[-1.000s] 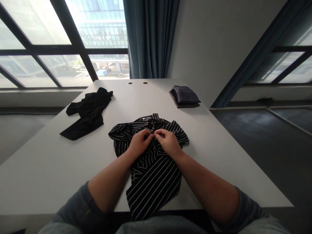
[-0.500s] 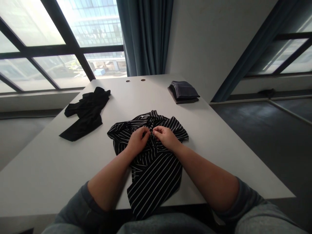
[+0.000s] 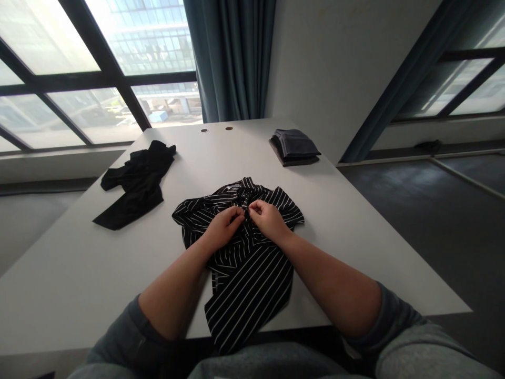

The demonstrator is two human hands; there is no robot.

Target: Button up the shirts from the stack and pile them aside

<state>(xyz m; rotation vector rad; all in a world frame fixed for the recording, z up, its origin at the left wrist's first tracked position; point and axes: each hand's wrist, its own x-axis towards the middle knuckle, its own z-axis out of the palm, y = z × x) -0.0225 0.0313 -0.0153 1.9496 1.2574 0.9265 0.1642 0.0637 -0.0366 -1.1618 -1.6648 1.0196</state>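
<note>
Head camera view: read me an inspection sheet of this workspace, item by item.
surface: white table
job's things: black shirt with white stripes, bunched up under both hands
clutter: crumpled black garment to the left; folded dark grey clothes at far right
grips: left hand and right hand meet on the shirt near its collar; any pinch cannot be told
cables: nothing seen
surroundings: large windows, teal curtain, dark floor

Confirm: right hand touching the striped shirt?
Touching. The head view shows the right hand over the striped shirt, its fingertips on the fabric near the collar.
</note>
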